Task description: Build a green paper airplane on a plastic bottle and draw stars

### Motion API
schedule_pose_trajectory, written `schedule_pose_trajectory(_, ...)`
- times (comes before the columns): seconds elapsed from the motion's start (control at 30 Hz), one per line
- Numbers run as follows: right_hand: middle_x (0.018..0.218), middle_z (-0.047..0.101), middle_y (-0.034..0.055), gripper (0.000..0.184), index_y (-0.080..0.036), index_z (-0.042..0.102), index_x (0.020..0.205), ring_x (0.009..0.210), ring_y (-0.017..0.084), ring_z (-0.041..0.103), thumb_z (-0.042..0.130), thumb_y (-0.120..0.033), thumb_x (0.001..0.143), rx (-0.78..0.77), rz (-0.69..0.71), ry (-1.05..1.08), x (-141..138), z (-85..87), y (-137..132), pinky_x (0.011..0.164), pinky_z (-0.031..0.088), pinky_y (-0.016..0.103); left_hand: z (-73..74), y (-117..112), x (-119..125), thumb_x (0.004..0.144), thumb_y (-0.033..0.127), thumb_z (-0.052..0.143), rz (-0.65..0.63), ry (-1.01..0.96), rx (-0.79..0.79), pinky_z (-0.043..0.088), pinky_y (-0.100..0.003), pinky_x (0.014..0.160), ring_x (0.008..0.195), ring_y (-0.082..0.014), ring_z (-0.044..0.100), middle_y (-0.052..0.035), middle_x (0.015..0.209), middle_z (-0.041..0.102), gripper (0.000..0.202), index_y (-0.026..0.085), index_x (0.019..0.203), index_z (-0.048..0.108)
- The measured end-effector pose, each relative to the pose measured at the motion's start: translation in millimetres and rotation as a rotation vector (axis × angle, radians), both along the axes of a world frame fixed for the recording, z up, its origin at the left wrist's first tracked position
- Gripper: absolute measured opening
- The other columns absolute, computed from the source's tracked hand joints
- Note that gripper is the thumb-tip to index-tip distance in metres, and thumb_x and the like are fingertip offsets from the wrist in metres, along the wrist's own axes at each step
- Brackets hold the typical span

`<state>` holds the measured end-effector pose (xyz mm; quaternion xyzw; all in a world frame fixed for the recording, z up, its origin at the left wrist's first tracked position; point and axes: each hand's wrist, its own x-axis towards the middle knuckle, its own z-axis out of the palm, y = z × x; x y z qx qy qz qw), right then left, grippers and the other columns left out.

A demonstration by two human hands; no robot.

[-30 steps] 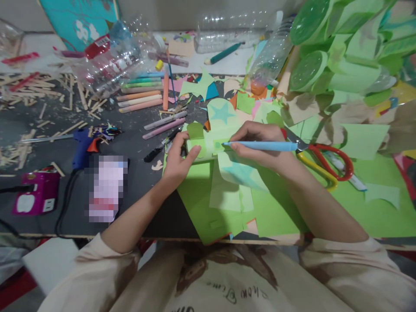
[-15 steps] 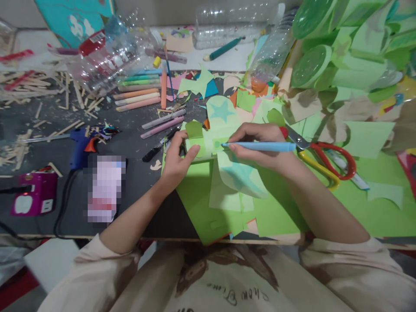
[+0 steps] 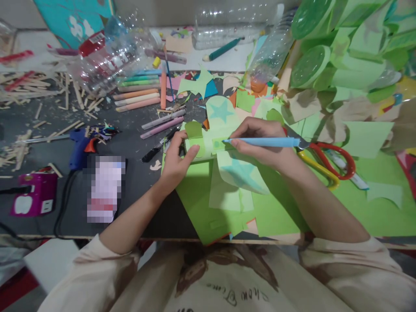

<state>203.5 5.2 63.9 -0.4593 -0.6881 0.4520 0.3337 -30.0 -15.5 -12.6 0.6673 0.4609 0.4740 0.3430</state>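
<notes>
A light green paper craft (image 3: 208, 145) lies in front of me, with a tube-like middle and a small darker green rounded flap at its left end. Its upper rounded flap (image 3: 212, 104) and lower flap (image 3: 227, 175) each carry a blue star. My left hand (image 3: 175, 167) grips the craft's left end between thumb and fingers. In my right hand (image 3: 271, 156) is a light blue marker (image 3: 279, 141), held like a pen. The marker's tip touches or hovers just over a small green rectangle on the craft, right of a darker green dot.
Red-and-yellow-handled scissors (image 3: 351, 162) lie right of my right hand. A blue glue gun (image 3: 77, 149), a phone (image 3: 105, 188) and a purple box (image 3: 34, 195) are at left. Markers (image 3: 138, 102), plastic bottles (image 3: 234, 26), wood sticks and paper scraps surround the work; green sheets (image 3: 276, 212) lie beneath.
My right hand and the marker have shifted slightly right and up, the tip moving off the green dot to its right. My left hand keeps its grip on the craft.
</notes>
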Motion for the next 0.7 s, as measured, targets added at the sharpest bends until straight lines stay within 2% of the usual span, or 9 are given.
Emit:
schedule_pose_trajectory(0.17, 0.062, 0.06, -0.002, 0.02, -0.024, 0.058, 0.067, 0.055, 0.013, 0.05, 0.069, -0.034, 0.079, 0.011, 0.024, -0.053, -0.7, 3.3, -0.1, 0.053, 0.038, 0.029, 2.0, 0.0, 0.8, 0.095, 0.06, 0.055, -0.005, -0.005, -0.006, 0.05, -0.032, 0.09, 0.105, -0.0211, 0.065, -0.0062, 0.111, 0.066, 0.042, 0.022, 0.114, 0.056)
schedule_pose_trajectory(0.37, 0.057, 0.056, -0.0017, 0.024, -0.024, 0.056, 0.062, 0.054, 0.014, 0.047, 0.071, -0.036, 0.076, -0.072, 0.059, -0.034, -1.3, 8.6, -0.3, 0.05, 0.035, 0.03, 1.7, -0.9, 0.8, 0.095, 0.059, 0.055, 0.001, -0.008, -0.016, 0.049, -0.033, 0.093, 0.108, -0.0213, 0.064, -0.0069, 0.113, 0.066, 0.041, 0.023, 0.115, 0.056)
schedule_pose_trajectory(0.57, 0.062, 0.063, -0.0007, 0.021, -0.025, 0.06, 0.066, 0.054, 0.015, 0.05, 0.072, -0.038, 0.076, -0.065, -0.023, -0.002, -1.5, 5.9, 0.4, 0.05, 0.037, 0.03, 1.1, -0.9, 0.9, 0.094, 0.061, 0.055, 0.011, 0.0, -0.015, 0.051, -0.035, 0.091, 0.105, -0.0228, 0.065, -0.0073, 0.111, 0.066, 0.043, 0.023, 0.113, 0.056)
schedule_pose_trajectory(0.7, 0.062, 0.063, -0.0006, 0.021, -0.025, 0.061, 0.065, 0.055, 0.015, 0.053, 0.073, -0.037, 0.076, -0.044, 0.011, -0.002, -2.1, 3.9, 1.3, 0.052, 0.04, 0.03, 1.7, -0.3, 1.8, 0.094, 0.061, 0.055, 0.011, -0.001, -0.012, 0.05, -0.036, 0.092, 0.106, -0.0234, 0.065, -0.0074, 0.113, 0.066, 0.042, 0.023, 0.113, 0.056)
